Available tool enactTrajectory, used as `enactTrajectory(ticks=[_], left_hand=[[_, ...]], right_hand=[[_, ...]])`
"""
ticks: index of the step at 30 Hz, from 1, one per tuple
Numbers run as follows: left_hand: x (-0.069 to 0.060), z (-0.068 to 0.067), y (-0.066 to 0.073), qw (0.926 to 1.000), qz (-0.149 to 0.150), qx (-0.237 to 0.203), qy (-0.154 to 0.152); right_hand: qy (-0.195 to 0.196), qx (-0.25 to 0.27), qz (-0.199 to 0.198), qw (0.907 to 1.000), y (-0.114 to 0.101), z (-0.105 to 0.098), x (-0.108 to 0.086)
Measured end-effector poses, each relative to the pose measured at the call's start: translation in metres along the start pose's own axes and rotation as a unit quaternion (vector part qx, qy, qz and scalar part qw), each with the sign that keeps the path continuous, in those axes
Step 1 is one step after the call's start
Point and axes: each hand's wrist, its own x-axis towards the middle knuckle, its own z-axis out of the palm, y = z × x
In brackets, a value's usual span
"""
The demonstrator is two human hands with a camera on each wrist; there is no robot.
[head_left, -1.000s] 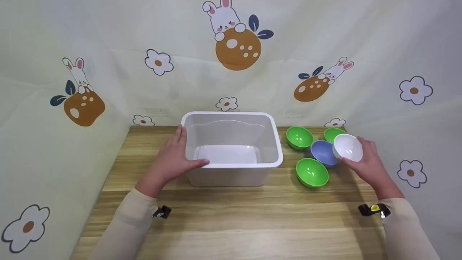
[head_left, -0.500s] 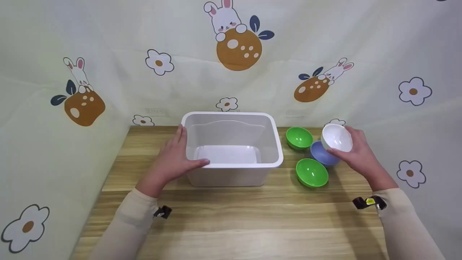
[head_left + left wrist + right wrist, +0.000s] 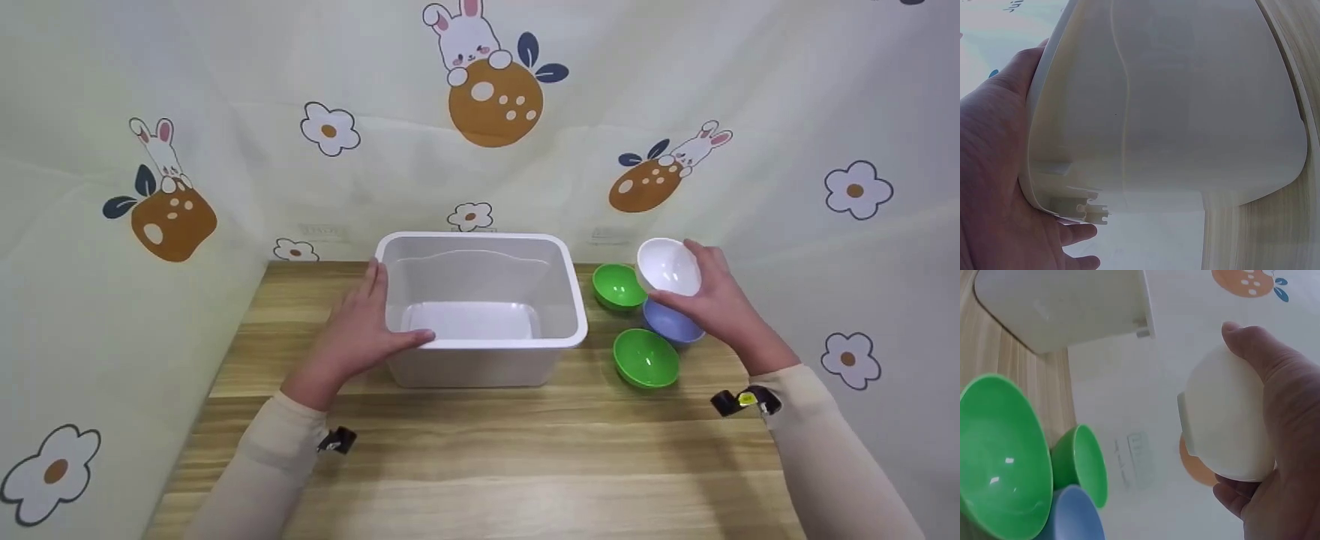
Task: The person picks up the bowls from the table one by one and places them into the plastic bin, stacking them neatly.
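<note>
My right hand [image 3: 712, 300] holds a white bowl [image 3: 670, 264] by its side, thumb toward me, above the back of the table. The bowl's opening faces the head view; its rounded underside and foot show in the right wrist view. Below it sit a green bowl [image 3: 618, 287] at the back, a blue bowl [image 3: 674, 323] and a nearer green bowl [image 3: 645, 358]. My left hand [image 3: 360, 322] rests on the left front corner of a white plastic bin [image 3: 480, 367]. Its thumb lies along the front rim, its extended fingers along the left side.
Everything stands on a wood-grain table [image 3: 480, 457]. A patterned cloth [image 3: 375, 180] with rabbits, oranges and flowers hangs close behind and at both sides. The bin's right wall is beside the back green bowl.
My right hand and the white bowl have moved left and back, from over the right bowls to beside the back green one. Another green bowl behind has gone from sight. The left hand stays.
</note>
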Motion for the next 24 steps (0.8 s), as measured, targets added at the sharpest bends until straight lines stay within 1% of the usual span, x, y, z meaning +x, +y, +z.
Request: enactTrajectory(ticks=[5,9,14,16,24], left_hand=[[0.0,0.0,0.0,1.0,0.0,0.0,0.0],[0.001,0.0,0.0,1.0,-0.002,-0.004,0.0],[0.001,0.001,0.0,0.9999,-0.004,-0.011,0.0],[0.001,0.001,0.0,0.9999,-0.005,-0.011,0.0],[0.001,0.001,0.0,0.9999,-0.007,-0.011,0.0]], right_hand=[[-0.012,0.001,-0.014,0.9998,-0.017,0.006,0.01],[-0.02,-0.015,-0.032,0.9992,-0.029,0.012,0.018],[-0.04,-0.035,-0.031,0.9981,-0.043,0.016,0.024],[-0.048,-0.034,-0.035,0.9977,-0.048,0.018,0.027],[-0.071,-0.012,-0.072,0.9948,-0.07,0.03,0.039]])
